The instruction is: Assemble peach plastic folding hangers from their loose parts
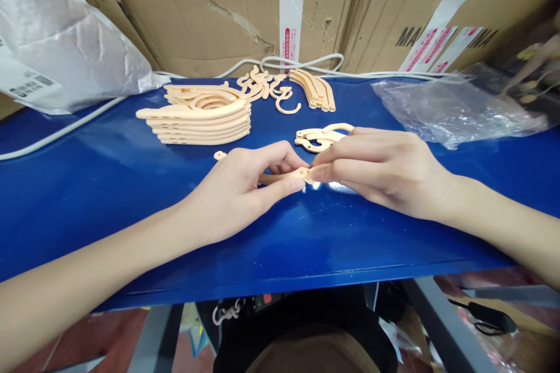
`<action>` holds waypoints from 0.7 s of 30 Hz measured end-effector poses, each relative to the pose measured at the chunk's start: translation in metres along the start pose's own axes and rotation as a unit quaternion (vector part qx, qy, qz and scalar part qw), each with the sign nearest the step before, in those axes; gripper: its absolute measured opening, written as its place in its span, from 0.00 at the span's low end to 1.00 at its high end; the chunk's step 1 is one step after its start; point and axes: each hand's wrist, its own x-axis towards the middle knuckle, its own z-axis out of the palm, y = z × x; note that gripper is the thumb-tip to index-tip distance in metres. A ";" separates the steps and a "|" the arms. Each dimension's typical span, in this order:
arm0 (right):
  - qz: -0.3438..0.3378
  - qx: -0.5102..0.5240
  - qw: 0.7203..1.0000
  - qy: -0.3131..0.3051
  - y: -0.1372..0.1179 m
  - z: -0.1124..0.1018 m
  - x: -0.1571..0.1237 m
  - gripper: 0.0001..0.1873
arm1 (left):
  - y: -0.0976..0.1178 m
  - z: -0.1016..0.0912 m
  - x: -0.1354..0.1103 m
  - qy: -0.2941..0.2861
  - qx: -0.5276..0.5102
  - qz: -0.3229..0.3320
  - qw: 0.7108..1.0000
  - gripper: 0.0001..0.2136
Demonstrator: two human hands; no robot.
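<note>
My left hand (245, 186) and my right hand (380, 169) meet over the middle of the blue table (109, 186). Both pinch a thin peach plastic piece (297, 175) between thumb and fingers, each at one end, where two parts seem to join. A small peach end (220, 155) of it pokes out behind my left hand. Just behind my fingers lies a small heap of peach hook pieces (321, 136).
A neat stack of curved peach hanger arms (199, 119) stands at the back left, with loose hooks (266, 87) and a bundle of curved pieces (315, 90) behind. Cardboard boxes (210, 6) wall the back. A white bag (65, 41) lies left, clear plastic (450, 108) right, a white cable (56, 131) along the back.
</note>
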 end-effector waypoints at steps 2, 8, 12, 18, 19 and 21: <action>-0.014 0.001 1.000 -0.013 -0.001 -0.001 0.001 0.18 | -0.004 0.002 -0.001 -0.002 -0.012 0.016 1.000 0.04; -0.025 -0.016 1.000 -0.009 -0.004 -0.001 0.002 0.20 | -0.008 0.001 0.002 0.003 0.007 0.023 1.000 0.05; -0.042 -0.040 0.998 0.012 -0.004 0.006 0.001 0.19 | 0.001 -0.003 0.005 -0.020 0.041 -0.013 0.999 0.08; -0.038 -0.054 0.996 0.066 -0.004 0.022 -0.001 0.19 | -0.004 -0.003 0.004 -0.024 0.062 0.015 0.998 0.11; -0.038 -0.057 0.995 0.071 -0.005 0.022 -0.001 0.20 | -0.005 -0.003 0.003 -0.026 0.056 0.022 0.998 0.11; -0.038 -0.066 0.995 0.065 -0.007 0.018 0.000 0.19 | -0.005 -0.003 0.004 -0.030 0.048 0.018 0.998 0.12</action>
